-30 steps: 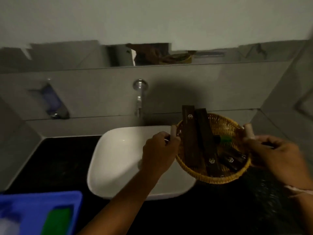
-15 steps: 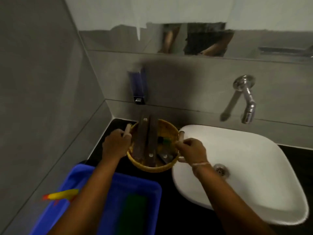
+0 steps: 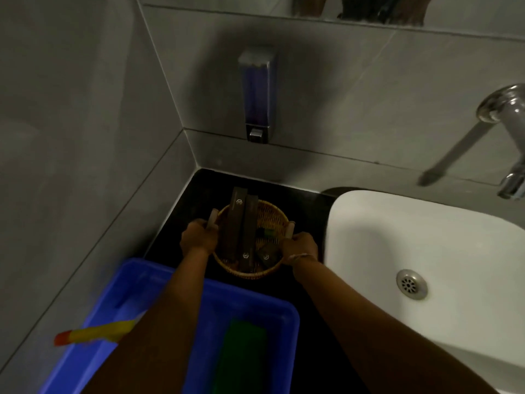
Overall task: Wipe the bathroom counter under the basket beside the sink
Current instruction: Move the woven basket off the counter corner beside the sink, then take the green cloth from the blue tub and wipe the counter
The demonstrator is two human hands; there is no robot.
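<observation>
Dim grey-tiled bathroom corner, black counter (image 3: pixel 308 294) running L of the white basin (image 3: pixel 426 240). Nearest us: blue plastic tub (image 3: pixel 250 311) w/ a green cloth (image 3: pixel 241 354) inside and a yellow-red handle (image 3: pixel 93 335) poking over its rim. Just past it, both hands on the round woven wicker basket (image 3: pixel 270 216), left hand (image 3: pixel 199 238) closed around the pale left handle, right hand (image 3: pixel 301 247) wrapped on the right one. Basket sits low over the counter in the corner, between tub and back wall, basin just to its R; can't tell if it's touching down.

Risks, my read: two long dark boxes (image 3: pixel 241 231) overhang the far rim. Tip the basket fwd and they slide out. Swing it R and it clips the basin edge.

Orientation: handles line up L–R, boxes' long axis runs near-to-far, far ends pointing at the wall-mounted soap dispenser (image 3: pixel 257 95). Chrome tap (image 3: pixel 508 143) far R.
</observation>
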